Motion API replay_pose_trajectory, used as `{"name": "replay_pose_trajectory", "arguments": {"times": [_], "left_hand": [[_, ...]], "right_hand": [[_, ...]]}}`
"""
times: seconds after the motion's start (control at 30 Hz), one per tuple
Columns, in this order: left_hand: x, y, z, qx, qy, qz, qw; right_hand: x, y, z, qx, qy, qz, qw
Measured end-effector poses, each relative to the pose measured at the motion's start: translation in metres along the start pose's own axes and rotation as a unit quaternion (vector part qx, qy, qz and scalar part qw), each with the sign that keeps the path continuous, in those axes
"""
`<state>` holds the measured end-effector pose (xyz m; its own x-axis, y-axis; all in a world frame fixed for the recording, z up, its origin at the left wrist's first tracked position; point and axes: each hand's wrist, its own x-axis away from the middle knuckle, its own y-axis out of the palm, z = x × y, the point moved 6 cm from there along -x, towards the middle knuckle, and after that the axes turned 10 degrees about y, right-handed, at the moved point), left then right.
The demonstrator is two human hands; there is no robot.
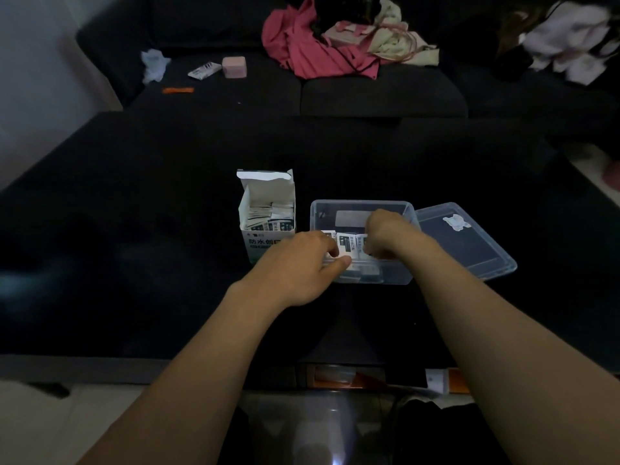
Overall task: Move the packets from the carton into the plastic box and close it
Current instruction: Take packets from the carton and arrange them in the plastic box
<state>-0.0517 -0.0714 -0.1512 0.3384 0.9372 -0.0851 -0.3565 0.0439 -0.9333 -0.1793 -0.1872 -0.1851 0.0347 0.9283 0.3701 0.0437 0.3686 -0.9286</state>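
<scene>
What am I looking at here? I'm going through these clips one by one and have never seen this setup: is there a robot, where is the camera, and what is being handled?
There is no robot. A person works with two bare hands, and the one picture comes from a wide-angle camera worn on the head, looking forward and down along the arms.

On the dark table stands an open white carton with many small packets still inside. To its right is a clear plastic box, and the lid lies beside that, so the box is not yet closed.

The left hand and right hand meet at the box's near edge, both pinching a row of packets and setting them inside. Behind is a dark sofa with clothes on it.
</scene>
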Motion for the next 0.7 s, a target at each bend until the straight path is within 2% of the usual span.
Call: {"name": "replay_pose_trajectory", "arguments": {"times": [0.17, 0.3, 0.4, 0.47, 0.5, 0.57, 0.6, 0.63, 0.7], "left_hand": [[-0.002, 0.0, -0.002, 0.0, 0.006, 0.009, 1.0], [0.001, -0.004, 0.0, 0.008, 0.015, 0.026, 1.0], [0.003, -0.02, 0.003, 0.049, 0.035, 0.099, 0.993], [0.01, -0.045, -0.001, 0.091, 0.028, 0.227, 0.969], [0.018, -0.062, -0.007, 0.109, 0.009, 0.316, 0.942], [0.042, -0.088, -0.031, 0.136, -0.062, 0.481, 0.864], [0.053, -0.094, -0.045, 0.148, -0.107, 0.521, 0.834], [0.06, -0.096, -0.057, 0.155, -0.154, 0.528, 0.821], [0.065, -0.089, -0.078, 0.18, -0.253, 0.465, 0.829]], "right_hand": [[0.003, -0.002, 0.002, -0.007, 0.013, -0.024, 1.0], [0.007, -0.008, 0.0, 0.009, 0.003, -0.001, 1.0], [0.016, -0.023, 0.003, -0.036, -0.003, -0.014, 0.999], [0.026, -0.047, 0.004, -0.122, -0.034, 0.021, 0.992], [0.037, -0.063, 0.0, -0.171, -0.078, 0.058, 0.981], [0.067, -0.091, -0.016, -0.274, -0.193, 0.11, 0.936], [0.084, -0.099, -0.029, -0.306, -0.25, 0.112, 0.912], [0.098, -0.102, -0.043, -0.318, -0.292, 0.103, 0.896], [0.113, -0.095, -0.071, -0.288, -0.332, 0.093, 0.893]]}}
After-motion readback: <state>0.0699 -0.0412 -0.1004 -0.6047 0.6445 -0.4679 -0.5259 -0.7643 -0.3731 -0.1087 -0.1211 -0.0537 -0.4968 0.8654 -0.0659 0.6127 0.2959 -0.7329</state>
